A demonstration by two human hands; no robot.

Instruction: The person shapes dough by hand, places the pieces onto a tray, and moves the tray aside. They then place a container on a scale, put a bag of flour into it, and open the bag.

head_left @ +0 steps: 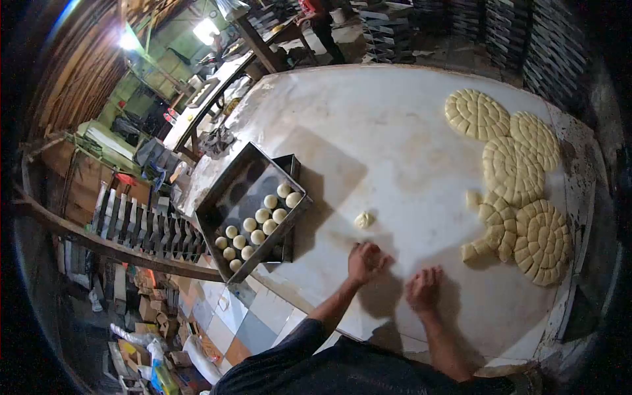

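My left hand (pixel 367 264) is over the white tabletop, its fingers loosely bent and apart, with nothing visible in them. Just beyond it lies a small lump of dough (pixel 364 220), touched by neither hand. To the right, my right hand (pixel 423 288) is low at the table with its fingers curled in; whatever may be under them is hidden. Large rounds of dough cut into pieces (pixel 513 171) lie along the table's right side. One partly divided round (pixel 498 227) has loose pieces beside it.
A dark metal tray (pixel 220 253) with rows of dough balls (pixel 262 215) stands at the table's left edge, on another tray. Racks of stacked trays (pixel 556 46) stand behind. A person (pixel 319 23) is at the far back. Boxes (pixel 148 308) clutter the floor at left.
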